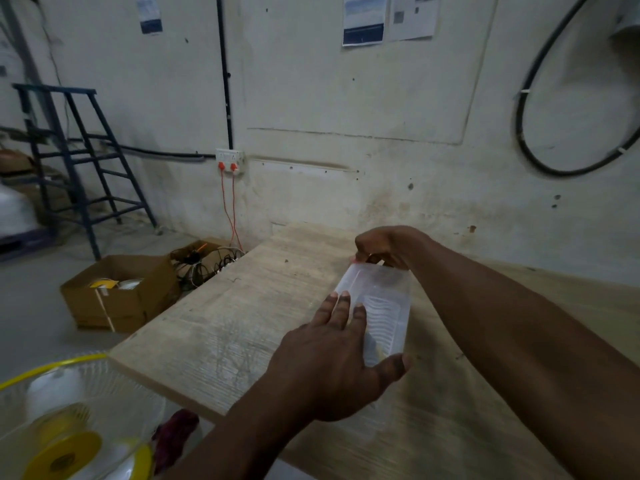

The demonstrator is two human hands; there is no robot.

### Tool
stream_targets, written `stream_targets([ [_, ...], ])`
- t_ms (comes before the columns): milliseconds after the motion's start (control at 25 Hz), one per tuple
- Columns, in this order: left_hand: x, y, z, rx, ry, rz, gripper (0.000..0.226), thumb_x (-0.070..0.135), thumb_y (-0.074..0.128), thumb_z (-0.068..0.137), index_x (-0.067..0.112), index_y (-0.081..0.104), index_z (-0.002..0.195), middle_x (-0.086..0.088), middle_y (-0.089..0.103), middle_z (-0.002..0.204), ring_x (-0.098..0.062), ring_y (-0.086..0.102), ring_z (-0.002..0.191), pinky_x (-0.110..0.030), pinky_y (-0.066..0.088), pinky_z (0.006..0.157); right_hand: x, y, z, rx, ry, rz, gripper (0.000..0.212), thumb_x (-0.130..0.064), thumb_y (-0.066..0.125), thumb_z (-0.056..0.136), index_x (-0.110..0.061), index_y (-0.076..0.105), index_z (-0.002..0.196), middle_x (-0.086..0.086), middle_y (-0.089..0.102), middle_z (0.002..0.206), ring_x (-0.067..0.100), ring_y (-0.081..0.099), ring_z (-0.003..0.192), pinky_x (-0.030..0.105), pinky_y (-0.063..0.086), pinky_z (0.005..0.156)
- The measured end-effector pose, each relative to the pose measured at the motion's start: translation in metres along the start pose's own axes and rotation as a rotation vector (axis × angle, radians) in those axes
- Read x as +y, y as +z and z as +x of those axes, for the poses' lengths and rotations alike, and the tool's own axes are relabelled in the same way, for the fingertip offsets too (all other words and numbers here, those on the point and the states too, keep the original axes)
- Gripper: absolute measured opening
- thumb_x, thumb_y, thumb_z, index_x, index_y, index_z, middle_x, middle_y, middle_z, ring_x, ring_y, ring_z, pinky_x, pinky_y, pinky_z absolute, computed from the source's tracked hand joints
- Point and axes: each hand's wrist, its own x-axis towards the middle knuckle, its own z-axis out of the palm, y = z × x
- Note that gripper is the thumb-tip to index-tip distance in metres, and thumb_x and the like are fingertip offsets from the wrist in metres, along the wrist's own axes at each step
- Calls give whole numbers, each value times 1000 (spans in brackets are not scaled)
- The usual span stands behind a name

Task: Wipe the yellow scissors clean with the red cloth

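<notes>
Both hands hold a clear plastic packet (381,299) just above the wooden table (242,323). My left hand (332,362) grips its near end, fingers on top and thumb at the side. My right hand (388,247) pinches the far end, where a thin pink strip shows. A pale yellowish shape shows faintly through the plastic near my left thumb; I cannot tell whether it is the scissors. A dark red cloth (176,434) lies crumpled below the table's near left edge, apart from both hands.
A fan with a yellow rim and clear guard (69,420) stands at the bottom left. On the floor beyond the table's left edge are a cardboard box (117,296) and a tangle of cables (204,261). A blue stepladder (79,157) stands at the far left wall.
</notes>
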Motion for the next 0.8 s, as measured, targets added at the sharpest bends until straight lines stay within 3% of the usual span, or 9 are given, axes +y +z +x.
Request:
stream_targets([
  [80,-3,-3,0,35,-14,-43,107,93,16,83,26,-2,164,4,-10,172,-14,-10,157,-49,16,123,-5,7,-4,61,-41,-181,35,-28,51,108,1,66,121,21,64,136,34,63,120,46,51,104],
  [160,-7,-5,2,116,-13,-132,102,89,19,87,24,10,164,1,2,173,-14,0,158,-47,18,123,-1,19,-20,332,-139,-362,43,-45,60,102,-6,67,119,15,65,132,33,63,114,42,52,98],
  [240,-6,-2,0,189,-18,-160,93,83,21,93,22,21,163,-2,12,172,-16,8,158,-45,21,122,17,31,-34,596,-176,-330,53,-66,69,85,-21,70,113,8,70,127,35,62,118,45,53,98],
  [280,-5,0,0,193,-17,-115,89,80,21,95,21,21,163,-3,12,172,-18,8,158,-46,22,122,27,41,-49,646,-203,-283,57,-72,67,82,-28,70,118,4,71,128,35,59,124,49,50,102],
  [440,-5,6,5,148,0,6,86,72,18,99,14,17,163,-12,9,172,-25,6,159,-49,19,124,86,72,-134,679,-293,-228,59,-72,64,82,-38,66,130,-3,67,136,33,52,134,51,45,108],
  [560,-4,2,-3,220,-7,65,84,76,24,96,18,41,153,-11,37,162,-28,35,149,-51,38,115,155,96,-229,636,-232,-422,57,-69,59,89,-45,56,140,-5,54,151,33,37,146,52,37,114],
  [680,11,-16,-15,429,22,102,74,80,37,91,26,60,138,-2,64,140,-26,59,127,-46,48,103,222,113,-306,378,-109,-656,87,-92,20,85,-49,17,160,-8,10,174,31,-2,160,60,9,125],
  [760,38,-35,-21,514,98,-41,75,82,42,88,26,66,132,-3,69,133,-27,62,123,-44,50,101,267,97,-332,382,-19,-682,117,-101,-13,60,-46,3,162,-10,-3,175,31,-11,160,63,1,125],
  [800,56,-40,-25,526,167,-101,74,81,45,87,25,69,128,-3,71,129,-25,64,122,-42,51,101,290,85,-343,404,51,-698,120,-101,-18,56,-47,0,162,-9,-4,175,32,-11,160,64,0,124],
])
